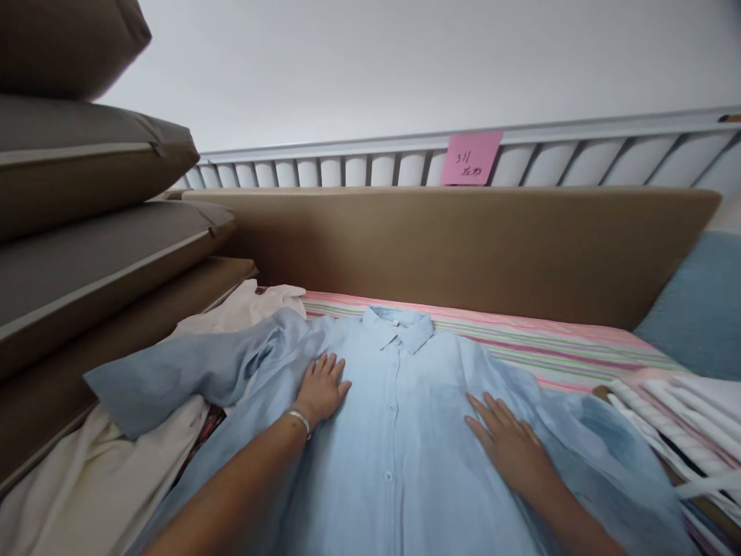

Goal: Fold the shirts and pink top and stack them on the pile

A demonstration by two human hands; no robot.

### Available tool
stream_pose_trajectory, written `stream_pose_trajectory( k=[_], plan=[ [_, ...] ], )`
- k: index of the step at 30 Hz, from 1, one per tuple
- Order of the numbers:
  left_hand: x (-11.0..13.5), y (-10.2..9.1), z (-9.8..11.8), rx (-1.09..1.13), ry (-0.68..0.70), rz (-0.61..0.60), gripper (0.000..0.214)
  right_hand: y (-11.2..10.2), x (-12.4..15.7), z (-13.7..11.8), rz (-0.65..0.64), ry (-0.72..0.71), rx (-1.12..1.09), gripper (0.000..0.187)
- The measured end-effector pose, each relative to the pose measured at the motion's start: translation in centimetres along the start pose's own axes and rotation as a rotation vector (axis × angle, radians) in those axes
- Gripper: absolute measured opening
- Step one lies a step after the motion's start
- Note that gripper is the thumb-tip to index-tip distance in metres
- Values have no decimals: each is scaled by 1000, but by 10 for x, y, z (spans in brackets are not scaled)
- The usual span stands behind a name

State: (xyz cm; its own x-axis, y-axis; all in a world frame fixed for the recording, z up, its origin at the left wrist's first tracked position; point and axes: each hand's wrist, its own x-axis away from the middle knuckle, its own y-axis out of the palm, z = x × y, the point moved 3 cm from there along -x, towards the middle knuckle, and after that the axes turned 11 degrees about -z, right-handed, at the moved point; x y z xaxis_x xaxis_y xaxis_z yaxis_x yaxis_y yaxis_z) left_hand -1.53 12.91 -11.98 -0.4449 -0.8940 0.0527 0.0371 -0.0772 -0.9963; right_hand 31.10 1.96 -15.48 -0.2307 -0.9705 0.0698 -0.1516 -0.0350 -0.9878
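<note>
A light blue button-up shirt (399, 432) lies face up on a striped sheet (521, 340), collar toward the far side. My left hand (321, 388) rests flat on the shirt's left chest, fingers stretched out, with a silver bracelet at the wrist. My right hand (509, 440) lies flat on the right chest, fingers spread and pointing up-left. Neither hand holds anything. One sleeve (174, 378) stretches out to the left over a cream cloth; the other sleeve (607, 432) is bunched at the right.
Brown cushions (86, 232) are stacked high at the left. A cream cloth (93, 479) lies below them. A tan padded board (463, 247) runs along the back under a white slatted rail with a pink note (470, 158). White striped folded cloth (677, 417) and a blue pillow (700, 309) sit at the right.
</note>
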Motion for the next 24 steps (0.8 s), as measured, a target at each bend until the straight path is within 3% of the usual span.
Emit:
stream_pose_trajectory(
  k=[6, 8, 12, 16, 20, 22, 24],
  plan=[
    [-50, -28, 7, 32, 53, 38, 44, -37, -37, -10, 135, -73, -14, 54],
    [-70, -21, -2, 53, 25, 5, 44, -35, -53, -6, 103, -11, 25, 49],
    [-89, 4, -34, 6, -95, 25, 49, -23, -66, 29, 61, 180, 65, 46],
    [-94, 14, -47, -83, -127, 63, 51, -21, -65, 49, 26, 226, 85, 47],
    [-91, 2, -38, -52, -147, 17, 51, -29, -64, 44, -14, 241, 91, 48],
    [-74, -6, -27, -28, -160, -1, 53, -34, -55, 33, -38, 246, 87, 48],
    [-38, -9, -9, -18, -93, 10, 53, -34, -32, 18, -50, 215, 84, 48]
  ],
)
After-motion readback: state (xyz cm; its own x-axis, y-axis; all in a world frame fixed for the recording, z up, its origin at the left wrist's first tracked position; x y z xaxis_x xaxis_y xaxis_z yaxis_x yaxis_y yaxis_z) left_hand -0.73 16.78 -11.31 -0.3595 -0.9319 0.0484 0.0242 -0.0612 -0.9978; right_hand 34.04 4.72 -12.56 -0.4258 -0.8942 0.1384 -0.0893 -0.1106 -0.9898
